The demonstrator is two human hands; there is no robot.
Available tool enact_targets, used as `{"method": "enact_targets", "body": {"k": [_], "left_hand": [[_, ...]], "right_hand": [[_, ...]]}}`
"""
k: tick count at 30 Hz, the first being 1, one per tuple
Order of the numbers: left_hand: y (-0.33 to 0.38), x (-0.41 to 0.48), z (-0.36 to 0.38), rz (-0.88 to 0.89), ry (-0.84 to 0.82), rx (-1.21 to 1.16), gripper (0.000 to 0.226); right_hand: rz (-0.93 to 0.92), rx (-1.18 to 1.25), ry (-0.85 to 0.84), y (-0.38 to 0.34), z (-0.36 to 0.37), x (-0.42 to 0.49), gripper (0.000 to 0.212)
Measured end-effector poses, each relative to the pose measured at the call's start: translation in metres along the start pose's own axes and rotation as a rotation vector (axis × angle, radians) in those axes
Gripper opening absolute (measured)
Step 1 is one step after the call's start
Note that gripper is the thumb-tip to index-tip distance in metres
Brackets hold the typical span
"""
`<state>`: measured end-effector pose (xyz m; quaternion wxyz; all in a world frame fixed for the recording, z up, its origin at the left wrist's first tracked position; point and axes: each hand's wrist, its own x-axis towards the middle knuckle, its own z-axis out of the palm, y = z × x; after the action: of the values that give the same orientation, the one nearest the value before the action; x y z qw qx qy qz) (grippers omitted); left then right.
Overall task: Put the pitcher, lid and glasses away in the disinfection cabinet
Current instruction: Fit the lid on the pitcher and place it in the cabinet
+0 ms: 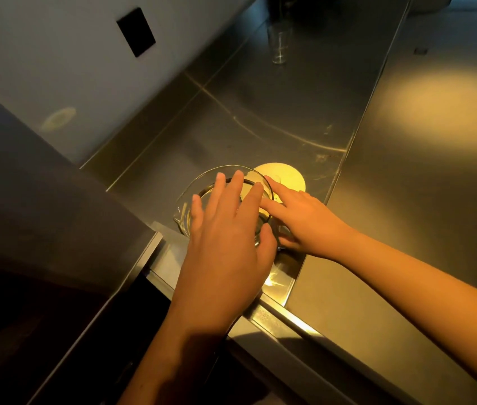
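Cabinetry comes first: a dark grey cabinet front [41,200] fills the left, with a black rectangular wall plate [135,32] above it. Next to it, on the near end of the stainless steel desk [260,112], stands the clear round glass pitcher [183,213], upright. The left hand [225,244] lies spread over its mouth, fingers straight and apart, gripping nothing. Just behind the pitcher's rim, a pale yellow round lid [287,176] lies flat. The right hand [307,223] reaches to the pitcher's right side; whether it grips cannot be told. A tall clear drinking glass [279,42] stands well apart at the far end.
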<state>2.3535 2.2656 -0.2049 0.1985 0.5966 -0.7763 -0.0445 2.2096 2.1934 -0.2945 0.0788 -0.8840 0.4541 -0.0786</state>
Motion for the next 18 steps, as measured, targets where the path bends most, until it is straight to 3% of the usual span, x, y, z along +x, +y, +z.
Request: {"method": "enact_targets", "body": {"k": [6, 14, 18], "left_hand": [[-0.002, -0.001, 0.001, 0.000, -0.008, 0.020, 0.052], [-0.003, -0.002, 0.001, -0.011, -0.006, 0.029, 0.053], [-0.003, -0.003, 0.000, -0.023, -0.009, 0.003, 0.058]], "right_hand": [[-0.026, -0.022, 0.020, 0.004, 0.004, -0.002, 0.092], [0.022, -0.055, 0.106, 0.001, 0.011, 0.002, 0.059], [0.015, 0.016, 0.156, 0.003, 0.015, 0.003, 0.053]]}}
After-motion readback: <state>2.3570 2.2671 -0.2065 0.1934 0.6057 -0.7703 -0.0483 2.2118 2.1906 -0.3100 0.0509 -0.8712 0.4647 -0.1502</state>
